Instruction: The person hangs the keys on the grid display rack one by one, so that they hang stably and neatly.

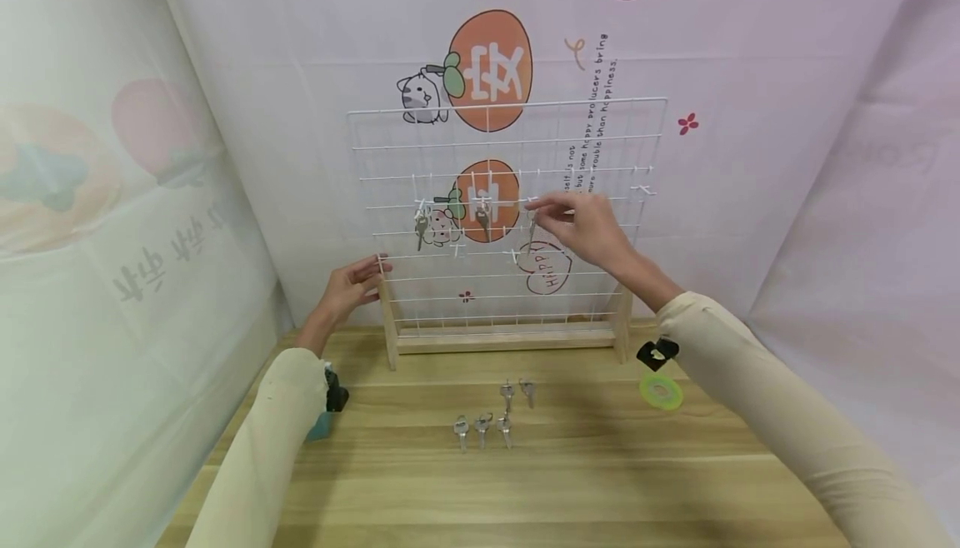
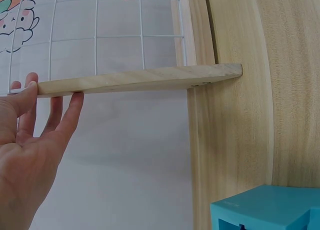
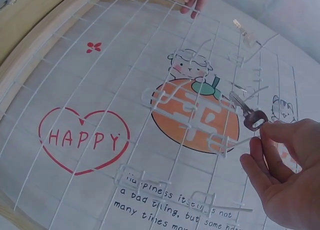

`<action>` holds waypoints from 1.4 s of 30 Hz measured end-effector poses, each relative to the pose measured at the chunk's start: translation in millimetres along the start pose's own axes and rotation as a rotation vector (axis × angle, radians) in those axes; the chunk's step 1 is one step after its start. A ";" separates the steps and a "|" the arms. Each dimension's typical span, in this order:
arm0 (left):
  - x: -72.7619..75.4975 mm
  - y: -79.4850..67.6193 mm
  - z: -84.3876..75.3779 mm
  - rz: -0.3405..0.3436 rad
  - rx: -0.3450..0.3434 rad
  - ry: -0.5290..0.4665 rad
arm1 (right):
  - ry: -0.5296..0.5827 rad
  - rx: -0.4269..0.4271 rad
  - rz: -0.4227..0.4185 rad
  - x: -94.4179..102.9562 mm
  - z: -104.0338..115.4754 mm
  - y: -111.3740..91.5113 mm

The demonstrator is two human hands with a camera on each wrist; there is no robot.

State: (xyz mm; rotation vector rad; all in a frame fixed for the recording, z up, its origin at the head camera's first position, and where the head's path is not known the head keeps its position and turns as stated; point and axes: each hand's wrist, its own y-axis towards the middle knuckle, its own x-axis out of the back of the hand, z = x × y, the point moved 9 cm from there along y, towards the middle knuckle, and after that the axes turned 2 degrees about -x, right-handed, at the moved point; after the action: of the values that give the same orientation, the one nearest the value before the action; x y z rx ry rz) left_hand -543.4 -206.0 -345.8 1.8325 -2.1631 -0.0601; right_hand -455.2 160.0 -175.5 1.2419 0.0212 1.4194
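A white wire grid rack stands upright on wooden legs at the back of the table. My left hand grips the top of its left wooden post, thumb on one side and fingers on the other. Between the thumb and fingers of my right hand is a key, pinched by its head end beside a white hook. Two keys hang on hooks further left: one key at the far left, another key near the middle.
Several loose keys lie on the wooden table in front of the rack. Spare hooks sit on the grid. A yellow-green disc and a black item lie right; a teal object stands left.
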 end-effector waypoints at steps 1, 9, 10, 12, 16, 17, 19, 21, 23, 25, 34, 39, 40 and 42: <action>-0.1 -0.1 -0.4 0.001 -0.003 0.000 | 0.003 -0.006 -0.011 1.5 -0.7 1.9; -0.3 0.6 0.2 0.005 -0.006 0.018 | -0.018 -0.057 -0.042 3.4 -10.9 11.1; -0.5 0.6 0.3 0.004 -0.007 0.019 | -0.022 -0.062 -0.040 2.9 -12.3 11.5; -0.5 0.5 0.7 0.001 -0.004 0.021 | -0.027 -0.069 -0.037 2.2 -14.0 11.6; -1.3 0.2 1.8 -0.001 0.004 0.023 | -0.006 -0.078 -0.035 1.0 -15.3 10.3; -1.0 0.3 2.1 -0.003 0.007 0.021 | 0.000 -0.079 -0.036 1.1 -15.2 9.7; -0.5 0.2 2.4 -0.001 0.007 0.018 | 0.016 -0.081 -0.034 1.0 -14.3 8.5; 0.5 0.6 2.9 0.000 0.005 0.016 | 0.025 -0.077 -0.033 1.4 -12.8 6.8; 1.1 1.2 3.0 0.002 0.002 0.011 | 0.036 -0.073 -0.032 2.1 -10.8 4.6; 1.3 1.8 3.0 0.003 0.001 0.010 | 0.043 -0.066 -0.030 2.7 -9.1 1.9; 1.6 1.7 2.9 -0.002 0.006 0.009 | 0.046 -0.042 0.021 -3.1 -3.6 -14.7; 1.1 1.9 2.9 -0.002 0.004 0.002 | 0.047 -0.042 0.062 -11.4 -7.6 -24.0; 0.8 2.0 2.8 0.000 0.003 0.000 | 0.051 -0.047 0.069 -13.0 -8.9 -25.9; 0.4 2.2 2.6 0.003 0.001 -0.004 | 0.054 -0.062 0.086 -16.0 -11.7 -29.9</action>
State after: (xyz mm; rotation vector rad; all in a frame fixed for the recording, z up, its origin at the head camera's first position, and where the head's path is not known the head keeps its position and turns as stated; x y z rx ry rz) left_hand -546.2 -206.5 -347.7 1.8317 -2.1687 -0.0619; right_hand -445.9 164.8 -209.8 1.1654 -0.0396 1.5163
